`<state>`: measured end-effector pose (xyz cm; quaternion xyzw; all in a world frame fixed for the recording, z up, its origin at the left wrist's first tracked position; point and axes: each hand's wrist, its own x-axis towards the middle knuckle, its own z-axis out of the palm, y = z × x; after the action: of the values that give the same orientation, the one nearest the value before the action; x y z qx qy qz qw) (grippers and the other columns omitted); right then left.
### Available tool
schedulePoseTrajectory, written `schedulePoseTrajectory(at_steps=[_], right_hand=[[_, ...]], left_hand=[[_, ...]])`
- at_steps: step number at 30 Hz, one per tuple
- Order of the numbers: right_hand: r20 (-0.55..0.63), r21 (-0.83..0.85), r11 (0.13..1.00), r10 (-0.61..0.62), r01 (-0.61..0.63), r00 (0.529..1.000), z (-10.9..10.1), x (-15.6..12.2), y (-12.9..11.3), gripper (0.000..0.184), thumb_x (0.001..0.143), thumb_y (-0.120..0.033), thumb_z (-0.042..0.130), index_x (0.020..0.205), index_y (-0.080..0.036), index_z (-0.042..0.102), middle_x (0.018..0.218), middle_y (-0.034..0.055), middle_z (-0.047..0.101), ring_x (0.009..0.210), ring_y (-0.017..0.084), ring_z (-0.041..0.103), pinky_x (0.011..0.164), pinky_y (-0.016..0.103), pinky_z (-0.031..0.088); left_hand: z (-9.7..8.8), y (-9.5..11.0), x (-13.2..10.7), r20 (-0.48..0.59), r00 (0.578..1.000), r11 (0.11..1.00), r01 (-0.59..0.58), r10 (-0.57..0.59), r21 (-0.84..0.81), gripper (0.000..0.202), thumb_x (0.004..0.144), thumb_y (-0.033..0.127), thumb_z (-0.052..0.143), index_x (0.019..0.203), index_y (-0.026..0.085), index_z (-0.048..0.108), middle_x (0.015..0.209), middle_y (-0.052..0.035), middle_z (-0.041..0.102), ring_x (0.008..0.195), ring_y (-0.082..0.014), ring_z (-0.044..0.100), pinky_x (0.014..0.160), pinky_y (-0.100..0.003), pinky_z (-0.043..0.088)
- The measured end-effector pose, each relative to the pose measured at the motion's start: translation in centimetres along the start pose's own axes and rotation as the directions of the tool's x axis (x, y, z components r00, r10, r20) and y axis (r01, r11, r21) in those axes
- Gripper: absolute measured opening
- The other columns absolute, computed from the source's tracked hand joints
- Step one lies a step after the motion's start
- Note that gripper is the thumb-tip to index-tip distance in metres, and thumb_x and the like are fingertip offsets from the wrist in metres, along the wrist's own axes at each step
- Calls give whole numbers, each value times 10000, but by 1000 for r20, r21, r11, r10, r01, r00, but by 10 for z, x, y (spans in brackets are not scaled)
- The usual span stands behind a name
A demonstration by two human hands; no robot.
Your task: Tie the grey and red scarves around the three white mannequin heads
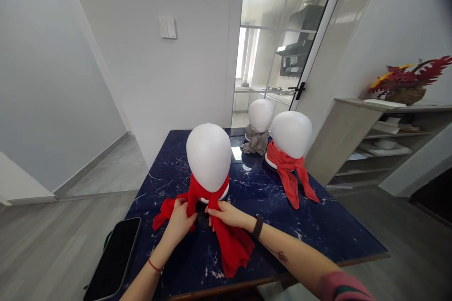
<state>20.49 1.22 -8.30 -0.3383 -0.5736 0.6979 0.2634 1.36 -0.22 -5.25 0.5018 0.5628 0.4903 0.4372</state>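
A white mannequin head [209, 155] stands upright on the dark blue marbled table [162, 174]. Around its neck goes a red scarf [233, 244], its two ends hanging in front. My left hand [181, 221] is closed on the left end, which bunches out to the left on the tabletop. The fingers of my right hand [226, 214] grip the right end just below the neck, and its loose tail spreads toward the table's near edge. Parts of my fingertips are hidden by the cloth.
Farther back right stands a mannequin head [292, 134] with a coral scarf [287, 169] tied on. Behind it is another head [261, 115] in a grey-brown scarf [257, 140]. A black phone [115, 258] is at the near left. Shelves [360, 117] stand right.
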Motion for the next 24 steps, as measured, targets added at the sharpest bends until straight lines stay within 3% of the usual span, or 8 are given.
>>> schedulePoseTrajectory(at_steps=[4,6,8,12,14,16,20,24], right_hand=[[-38,32,999,-15,16,999,2,0,4,496,751,-602,557,946,-147,527,664,11,639,531,146,611,528,263,479],[-30,41,999,-27,28,999,3,0,4,526,755,-632,532,937,-138,532,643,17,638,520,147,609,530,259,469],[-26,43,998,-43,44,999,3,0,3,542,773,-651,490,924,-132,540,631,25,638,515,148,607,529,256,459],[-78,-54,996,-69,65,995,3,-1,2,553,823,-649,402,810,-127,583,663,40,634,551,138,580,571,263,450],[-143,-156,981,-141,118,980,3,-1,2,506,840,-605,426,773,-134,600,714,30,628,626,129,551,637,258,437],[-175,-219,962,-200,160,964,1,-1,3,457,844,-569,459,763,-142,603,723,10,602,649,116,497,656,249,409],[-165,-221,967,-165,127,972,0,1,5,494,835,-604,450,729,-140,583,616,-17,506,559,91,373,559,238,341],[-166,-250,958,-184,139,969,-1,0,4,506,814,-619,458,702,-142,581,613,-11,500,583,102,384,564,244,341]], left_hand=[[-6,3,-2,-19,999,990,-24,27,142,148,571,93,714,522,194,617,696,-43,595,788,-239,561,876,-335,401],[-4,11,-1,49,993,992,102,-106,74,138,690,183,666,563,178,612,623,-49,606,680,-214,569,752,-316,452],[-1,20,-2,166,943,936,315,-290,-158,178,790,228,580,635,146,616,601,-61,628,598,-186,583,653,-291,478],[2,33,-14,496,762,482,648,-418,-590,229,861,215,469,907,50,621,801,-130,687,749,-197,669,749,-312,521],[5,35,-25,574,733,345,679,-365,-648,292,864,221,442,1020,26,593,918,-165,687,864,-227,671,816,-350,515],[8,34,-37,602,733,311,680,-315,-664,318,846,203,439,1068,23,580,979,-177,682,925,-247,660,857,-371,500],[13,34,-57,596,742,392,669,-305,-632,350,786,111,461,1114,59,571,1024,-148,687,975,-243,646,878,-358,484],[20,39,-69,621,728,374,684,-291,-626,374,818,144,434,1173,92,537,1040,-138,681,984,-245,642,854,-377,492]])
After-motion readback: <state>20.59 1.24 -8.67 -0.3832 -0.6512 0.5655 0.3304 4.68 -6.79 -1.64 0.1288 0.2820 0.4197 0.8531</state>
